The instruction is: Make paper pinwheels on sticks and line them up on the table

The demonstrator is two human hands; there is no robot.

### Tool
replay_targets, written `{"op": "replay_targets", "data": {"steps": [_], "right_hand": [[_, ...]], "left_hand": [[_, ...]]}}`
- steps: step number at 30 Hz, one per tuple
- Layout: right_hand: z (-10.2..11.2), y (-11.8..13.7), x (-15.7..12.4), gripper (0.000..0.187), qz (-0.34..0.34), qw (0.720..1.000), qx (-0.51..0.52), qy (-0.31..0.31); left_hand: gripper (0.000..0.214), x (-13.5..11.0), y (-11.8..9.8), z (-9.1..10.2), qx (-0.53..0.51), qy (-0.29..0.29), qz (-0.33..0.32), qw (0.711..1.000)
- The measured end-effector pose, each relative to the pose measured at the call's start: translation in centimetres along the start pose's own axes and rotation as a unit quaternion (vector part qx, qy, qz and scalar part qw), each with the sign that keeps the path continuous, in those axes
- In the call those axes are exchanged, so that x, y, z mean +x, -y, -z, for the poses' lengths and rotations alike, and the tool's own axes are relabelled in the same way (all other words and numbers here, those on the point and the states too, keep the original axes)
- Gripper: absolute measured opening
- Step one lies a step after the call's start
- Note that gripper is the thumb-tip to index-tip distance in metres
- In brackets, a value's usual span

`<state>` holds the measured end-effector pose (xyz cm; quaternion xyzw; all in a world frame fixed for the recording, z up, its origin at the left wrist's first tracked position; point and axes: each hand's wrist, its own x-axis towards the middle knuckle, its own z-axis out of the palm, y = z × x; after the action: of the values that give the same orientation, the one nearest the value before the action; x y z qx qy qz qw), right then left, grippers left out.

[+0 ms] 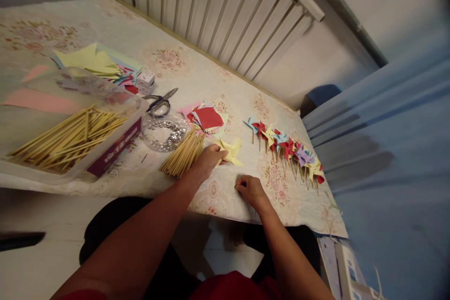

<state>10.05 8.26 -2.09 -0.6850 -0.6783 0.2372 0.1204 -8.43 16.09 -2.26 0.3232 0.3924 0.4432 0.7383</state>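
My left hand (208, 159) pinches a yellow paper pinwheel (231, 151) that lies on the flowered tablecloth (225, 192). A loose bundle of wooden sticks (183, 154) rests just left of that hand. My right hand (250, 190) is curled against the cloth a little nearer to me, fingers closed on something too small to make out. A stack of cut coloured paper squares (206, 118) with a red one on top lies behind the yellow pinwheel. A row of finished pinwheels on sticks (286, 147) runs along the table to the right.
A clear round tub of shiny pins (164, 133) and scissors (160, 101) sit behind the sticks. At left, a tray holds many more sticks (66, 138). Coloured paper sheets (93, 61) and a small white box (145, 78) lie farther back. A radiator (225, 9) lines the far edge.
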Motion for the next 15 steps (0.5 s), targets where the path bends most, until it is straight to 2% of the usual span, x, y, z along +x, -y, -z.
{"op": "replay_targets", "data": {"steps": [7,15], "right_hand": [[-0.8,0.4,-1.4,0.015,0.043,0.990,-0.121,-0.060],[-1.8,0.6,-2.1,0.015,0.031,0.979,-0.172,-0.102]], "left_hand": [[0.022,0.3,0.2,-0.1,0.013,-0.014,-0.008,1.000],[0.022,0.3,0.3,-0.1,0.025,-0.014,-0.023,0.999]]}}
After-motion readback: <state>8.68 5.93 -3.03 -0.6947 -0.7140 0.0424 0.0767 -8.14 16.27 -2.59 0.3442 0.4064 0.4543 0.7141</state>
